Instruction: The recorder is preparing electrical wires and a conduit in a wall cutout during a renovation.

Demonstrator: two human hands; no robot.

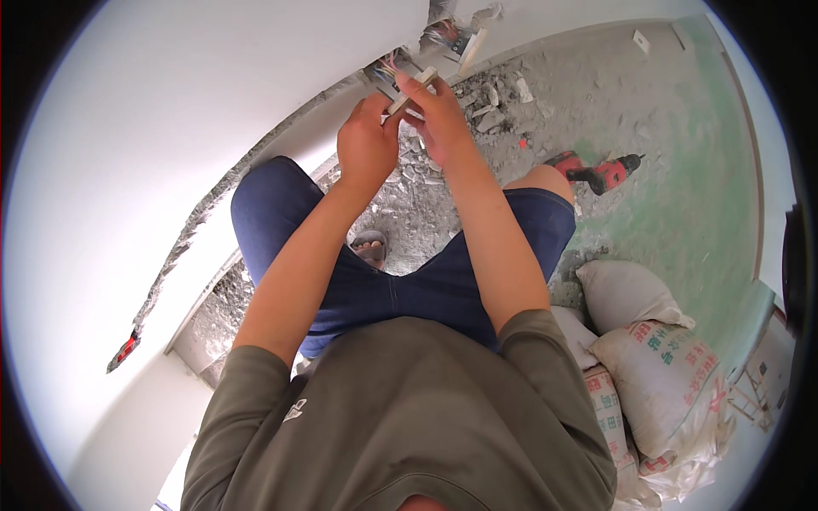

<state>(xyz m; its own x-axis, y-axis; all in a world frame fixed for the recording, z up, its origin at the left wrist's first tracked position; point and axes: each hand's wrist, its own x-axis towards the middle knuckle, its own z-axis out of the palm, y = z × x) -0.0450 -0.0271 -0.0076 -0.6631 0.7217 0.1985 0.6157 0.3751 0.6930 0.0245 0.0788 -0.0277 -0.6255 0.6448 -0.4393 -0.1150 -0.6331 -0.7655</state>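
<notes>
Both of my hands grip a small pale, flat rectangular piece (411, 90) at the base of the white wall (170, 94). My left hand (368, 139) has its fingers closed on the lower left of the piece; my right hand (435, 119) holds its upper right, thumb on top. Just beyond them, coloured wires (390, 63) come out of a rough opening in the wall. Farther right, a second opening holds a dark box (456, 43) with more wires. My fingertips are partly hidden by the piece and hands.
Grey rubble (490, 102) lies on the dusty floor (682, 170). A red-and-black power drill (607, 175) lies right of my right knee. Stacked printed sacks (648, 375) sit at lower right. A red-and-black tool (126, 349) is at the wall groove on the left.
</notes>
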